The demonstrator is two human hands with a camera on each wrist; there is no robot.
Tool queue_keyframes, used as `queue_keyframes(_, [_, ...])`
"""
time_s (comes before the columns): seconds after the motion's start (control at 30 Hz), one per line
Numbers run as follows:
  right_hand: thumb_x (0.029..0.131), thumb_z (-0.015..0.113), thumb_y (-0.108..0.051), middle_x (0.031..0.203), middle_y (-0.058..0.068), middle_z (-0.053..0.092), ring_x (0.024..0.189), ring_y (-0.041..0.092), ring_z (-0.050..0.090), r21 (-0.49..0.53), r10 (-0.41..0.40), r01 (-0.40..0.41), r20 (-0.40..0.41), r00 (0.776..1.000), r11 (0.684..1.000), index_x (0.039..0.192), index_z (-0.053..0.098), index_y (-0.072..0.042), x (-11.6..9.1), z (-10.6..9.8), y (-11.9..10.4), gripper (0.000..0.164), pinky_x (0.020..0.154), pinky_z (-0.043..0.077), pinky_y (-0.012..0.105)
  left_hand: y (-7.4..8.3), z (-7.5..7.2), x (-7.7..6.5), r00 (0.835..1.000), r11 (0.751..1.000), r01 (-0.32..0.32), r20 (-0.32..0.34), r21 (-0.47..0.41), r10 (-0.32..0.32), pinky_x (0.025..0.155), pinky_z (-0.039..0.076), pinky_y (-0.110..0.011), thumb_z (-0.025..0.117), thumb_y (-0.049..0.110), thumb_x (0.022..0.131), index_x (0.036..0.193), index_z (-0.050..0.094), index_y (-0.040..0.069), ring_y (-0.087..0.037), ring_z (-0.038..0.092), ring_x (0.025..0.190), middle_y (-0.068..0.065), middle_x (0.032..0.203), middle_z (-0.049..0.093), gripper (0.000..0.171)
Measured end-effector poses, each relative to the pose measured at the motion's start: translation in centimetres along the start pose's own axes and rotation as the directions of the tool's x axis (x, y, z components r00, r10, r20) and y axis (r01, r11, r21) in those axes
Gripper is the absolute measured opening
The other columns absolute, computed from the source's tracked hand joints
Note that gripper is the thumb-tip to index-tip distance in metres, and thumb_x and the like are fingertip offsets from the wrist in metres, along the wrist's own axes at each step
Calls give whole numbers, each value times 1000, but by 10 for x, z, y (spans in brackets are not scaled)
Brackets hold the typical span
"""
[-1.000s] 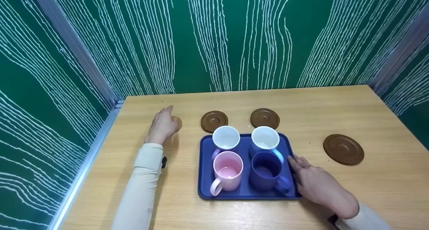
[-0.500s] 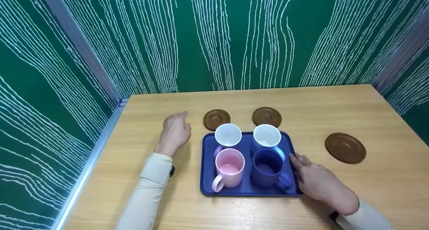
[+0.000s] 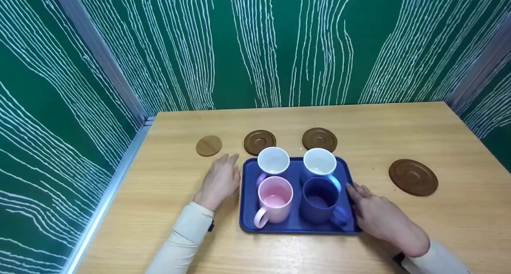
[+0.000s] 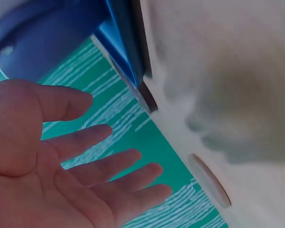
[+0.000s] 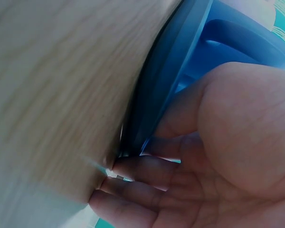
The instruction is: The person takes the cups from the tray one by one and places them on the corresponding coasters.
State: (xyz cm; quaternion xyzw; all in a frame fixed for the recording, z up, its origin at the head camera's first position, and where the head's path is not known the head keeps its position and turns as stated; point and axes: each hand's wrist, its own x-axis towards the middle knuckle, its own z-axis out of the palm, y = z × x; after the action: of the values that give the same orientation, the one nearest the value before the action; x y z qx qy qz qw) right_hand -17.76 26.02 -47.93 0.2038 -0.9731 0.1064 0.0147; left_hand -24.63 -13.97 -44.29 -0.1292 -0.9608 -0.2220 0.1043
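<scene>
A blue rectangular tray point(image 3: 249, 202) lies on the table, bearing a pink mug point(image 3: 275, 210), a dark blue mug point(image 3: 315, 210) and two mugs with white insides, one with a lilac handle point(image 3: 273, 162), one with a light blue handle point(image 3: 319, 162). My left hand point(image 3: 218, 182) is just left of the tray, apart from it and holding nothing; the left wrist view shows its fingers point(image 4: 118, 166) extended. At the tray's right edge, my right hand point(image 3: 381, 218) grips the rim, with the thumb over it and fingertips low by the table in the right wrist view.
Two brown round coasters, one left point(image 3: 260, 142) and one right point(image 3: 319, 139), lie behind the tray. A larger brown coaster point(image 3: 413, 177) sits to its right. A light wooden disc point(image 3: 208, 146) lies back left. Green walls with white lines point(image 3: 247, 46) border the table point(image 3: 179, 158).
My left hand has moved from over the wooden disc toward me and right, to beside the tray, uncovering the disc. The right hand stays at the tray's edge.
</scene>
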Motion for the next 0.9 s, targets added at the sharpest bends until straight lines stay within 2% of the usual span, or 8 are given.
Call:
queue_keyframes(0.17, [94,62,-10,143,39,52,127,54,57,-3,-3,3,1,1000,1000,146,49,13,0,2,0,58,87,55,64,8,8,-12,999,1000,11,39,10,-11,105,49,-58,64,9,97,139,62,0,-48,59,125,-30,137,59,43])
queue_keyframes(0.53, [94,62,-11,145,38,50,129,55,55,3,11,-11,20,1000,1000,148,47,12,1,3,-1,60,92,53,65,19,22,-34,994,1000,-5,113,29,1,108,46,-57,67,9,95,138,61,-5,-49,58,126,-33,137,58,45])
queue_keyframes(0.9, [96,63,-13,146,37,49,128,55,55,3,16,-16,24,1000,1000,148,48,11,1,3,0,59,91,53,64,23,26,-43,989,999,24,145,27,-28,106,47,-59,67,10,96,138,61,-4,-50,57,125,-33,137,58,45])
